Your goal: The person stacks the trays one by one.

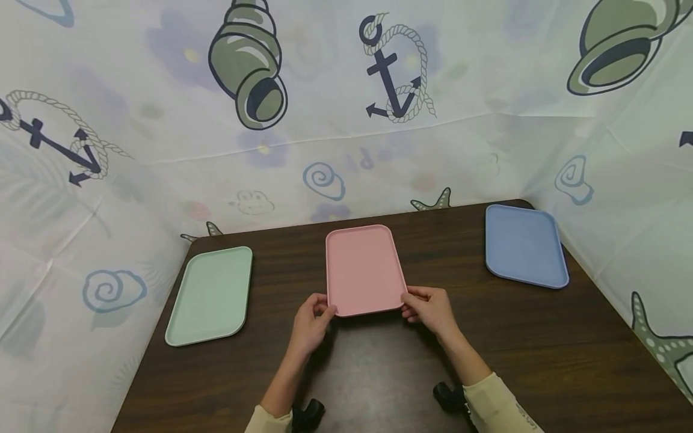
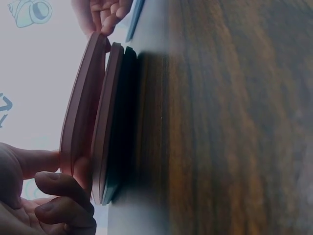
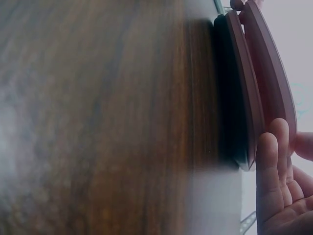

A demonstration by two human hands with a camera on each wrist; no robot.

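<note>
Both hands hold a pink rectangular tray (image 1: 365, 270) by its near corners, in the middle of the table. My left hand (image 1: 313, 323) pinches the near left corner, thumb at the rim and fingers bent beneath. At the near right corner, my right hand (image 1: 430, 310) has its thumb on the rim and its fingers underneath. In the left wrist view a second pink rim (image 2: 103, 127) lies close below the held tray, with a narrow gap between them. Under that rim runs a dark band. The right wrist view shows the same two pink edges.
A pale green tray (image 1: 211, 294) lies at the left side of the wooden table (image 1: 379, 373). Near the far right corner is a blue tray (image 1: 525, 245). A printed white cloth (image 1: 335, 84) hangs behind and along both sides. Black camera mounts (image 1: 308, 415) are worn at the wrists.
</note>
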